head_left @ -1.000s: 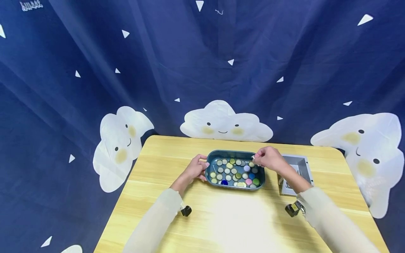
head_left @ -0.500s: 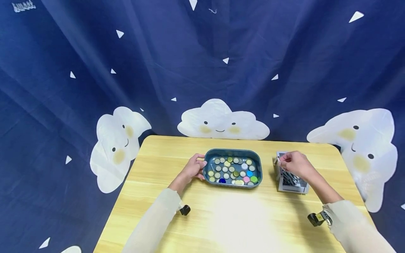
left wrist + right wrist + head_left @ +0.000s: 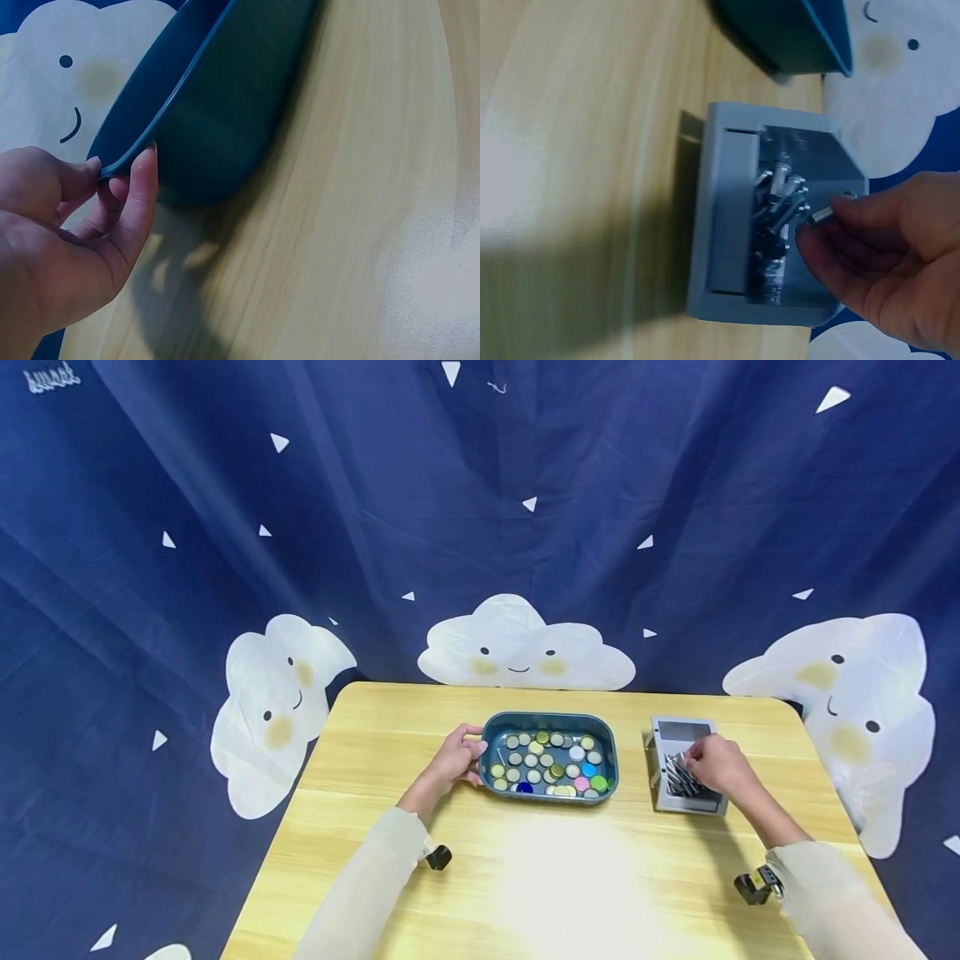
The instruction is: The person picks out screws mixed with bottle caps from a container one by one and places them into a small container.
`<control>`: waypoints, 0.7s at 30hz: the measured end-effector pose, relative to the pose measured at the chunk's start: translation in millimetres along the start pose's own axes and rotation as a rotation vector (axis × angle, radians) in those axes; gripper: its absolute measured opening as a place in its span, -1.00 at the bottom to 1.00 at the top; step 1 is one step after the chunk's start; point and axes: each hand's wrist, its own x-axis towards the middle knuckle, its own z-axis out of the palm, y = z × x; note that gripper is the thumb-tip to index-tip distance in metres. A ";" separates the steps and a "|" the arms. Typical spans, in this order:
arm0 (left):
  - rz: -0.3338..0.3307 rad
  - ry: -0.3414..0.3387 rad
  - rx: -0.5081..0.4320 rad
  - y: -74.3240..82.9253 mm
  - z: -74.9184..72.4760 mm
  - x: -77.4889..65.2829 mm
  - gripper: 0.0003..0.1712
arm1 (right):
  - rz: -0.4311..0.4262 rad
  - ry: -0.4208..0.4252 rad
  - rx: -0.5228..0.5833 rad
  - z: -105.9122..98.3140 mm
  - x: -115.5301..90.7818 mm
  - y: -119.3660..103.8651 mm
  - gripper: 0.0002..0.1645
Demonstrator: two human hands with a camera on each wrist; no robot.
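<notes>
A dark teal tray (image 3: 551, 799) with rounded corners stands on the table, and several round caps in cream, white, gold, blue, pink and green lie in it. My left hand (image 3: 456, 757) pinches the tray's left end at the rim, thumb above and fingers against the outer wall. Farther right is a grey bin (image 3: 690, 807) holding a heap of silver metal screws (image 3: 780, 199). Over that heap my right hand (image 3: 717, 765) pinches one small silver screw (image 3: 822, 216) between thumb and fingertips. The hand partly covers the bin in the head view.
One thin silver screw (image 3: 500, 755) lies among the caps at the tray's left. Bare wooden table (image 3: 420, 718) shows around both containers. Behind the far edge hangs a dark blue curtain (image 3: 480, 510) with white clouds.
My right hand has moved right from above the tray's right end to the grey bin, carrying the small screw, and dropped lower over the heap. The left hand keeps its hold on the tray.
</notes>
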 end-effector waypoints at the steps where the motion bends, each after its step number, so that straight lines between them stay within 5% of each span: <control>1: -0.003 0.002 -0.002 -0.4 0.2 0.0 -0.58 | -0.005 0.011 -0.015 2.5 0.3 0.1 -0.79; 21: -0.018 0.010 -0.016 -6.0 0.4 4.0 -0.54 | -0.015 0.030 -0.123 16.2 -2.3 -11.2 -0.87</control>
